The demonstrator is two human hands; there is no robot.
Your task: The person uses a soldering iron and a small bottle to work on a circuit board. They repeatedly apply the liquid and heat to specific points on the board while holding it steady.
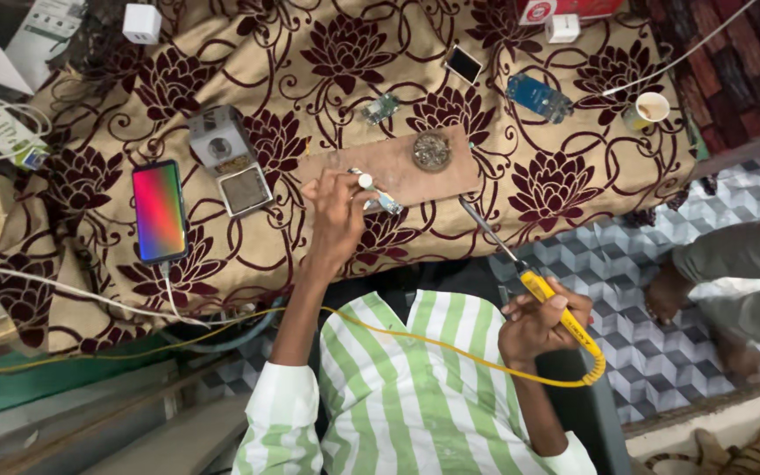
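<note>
My left hand (338, 214) is closed on a small circuit board (386, 203) together with a thin white-tipped piece, at the near edge of a brown wooden board (398, 167). My right hand (540, 324) grips a yellow-handled soldering iron (531, 286). Its metal tip points up toward the wooden board's right end, a little apart from the circuit board. A yellow cord (450, 352) trails from the handle across my striped shirt. A round tin of brass wool (432, 150) sits on the wooden board.
A lit phone (159, 211) on a cable lies at left beside a small grey box device (229, 161). Farther back are a green circuit board (381, 108), a blue module (538, 97), a small screen (463, 63), a cup (651, 108) and white chargers. Another person's leg (732, 264) is at right.
</note>
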